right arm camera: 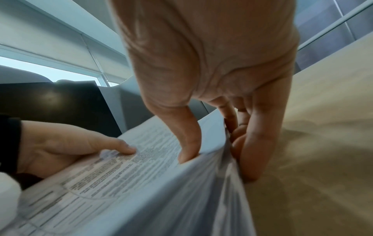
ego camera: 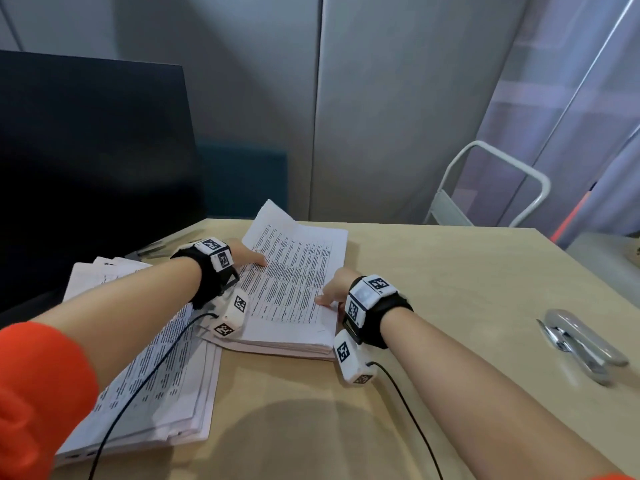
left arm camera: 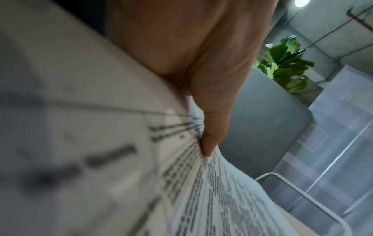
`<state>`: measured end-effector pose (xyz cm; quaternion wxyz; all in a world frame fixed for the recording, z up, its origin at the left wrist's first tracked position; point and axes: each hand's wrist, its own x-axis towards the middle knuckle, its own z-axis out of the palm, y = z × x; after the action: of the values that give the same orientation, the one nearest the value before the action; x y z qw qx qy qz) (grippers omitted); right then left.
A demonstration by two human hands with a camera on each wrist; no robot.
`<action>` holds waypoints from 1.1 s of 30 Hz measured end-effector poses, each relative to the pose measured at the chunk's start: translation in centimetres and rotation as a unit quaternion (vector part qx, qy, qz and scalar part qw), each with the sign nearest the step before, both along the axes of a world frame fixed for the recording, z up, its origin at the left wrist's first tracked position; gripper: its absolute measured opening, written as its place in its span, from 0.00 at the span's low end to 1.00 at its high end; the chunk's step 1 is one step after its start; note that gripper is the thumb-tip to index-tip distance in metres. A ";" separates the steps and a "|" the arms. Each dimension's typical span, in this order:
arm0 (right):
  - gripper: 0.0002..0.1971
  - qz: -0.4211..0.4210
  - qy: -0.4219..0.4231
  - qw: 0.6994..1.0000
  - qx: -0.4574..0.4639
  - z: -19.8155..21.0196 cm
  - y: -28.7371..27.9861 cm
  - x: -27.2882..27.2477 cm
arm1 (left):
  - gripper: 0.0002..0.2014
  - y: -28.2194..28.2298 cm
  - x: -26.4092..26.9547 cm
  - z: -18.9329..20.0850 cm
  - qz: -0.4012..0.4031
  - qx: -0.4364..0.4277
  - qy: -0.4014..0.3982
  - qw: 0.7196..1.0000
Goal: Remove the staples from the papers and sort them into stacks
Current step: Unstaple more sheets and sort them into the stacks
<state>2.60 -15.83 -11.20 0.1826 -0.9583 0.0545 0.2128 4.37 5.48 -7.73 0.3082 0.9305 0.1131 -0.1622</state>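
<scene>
My left hand [ego camera: 250, 258] and right hand [ego camera: 331, 292] pinch opposite edges of the top sheets [ego camera: 294, 271] on the stack [ego camera: 287, 344] at frame centre. Uneven lift could fan or spill pages; the staple remover [ego camera: 581, 344] lies far right on the table [ego camera: 450, 278].

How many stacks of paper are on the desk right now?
2. One stack lies mid-desk under both hands, left hand and right hand. The other stack lies near the left edge, beneath the left forearm.
</scene>
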 end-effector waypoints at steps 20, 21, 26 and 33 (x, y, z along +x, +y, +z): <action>0.13 -0.037 -0.310 0.738 0.598 11.1 -5.0 -2.1 | 0.19 -4.6 -6.3 8.9 -0.039 -0.314 -0.450 0.835; 0.12 -0.028 -0.327 0.738 0.589 11.3 -5.0 -2.3 | 0.19 -5.2 -6.3 8.7 -0.031 -0.332 -0.460 0.823; 0.29 0.022 -0.301 0.775 0.555 7.5 -6.8 -3.5 | 0.25 -5.8 -5.7 3.8 -0.021 -0.471 -0.337 0.815; 0.19 -0.094 -0.355 0.736 0.569 5.3 -5.1 -2.9 | 0.11 -10.4 -5.4 1.7 0.097 -0.458 -0.391 0.792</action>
<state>-0.34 -20.88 -5.86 0.7191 -0.6715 -0.0560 -0.1698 -1.02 -4.89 -5.99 0.7302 0.6488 -0.0150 0.2136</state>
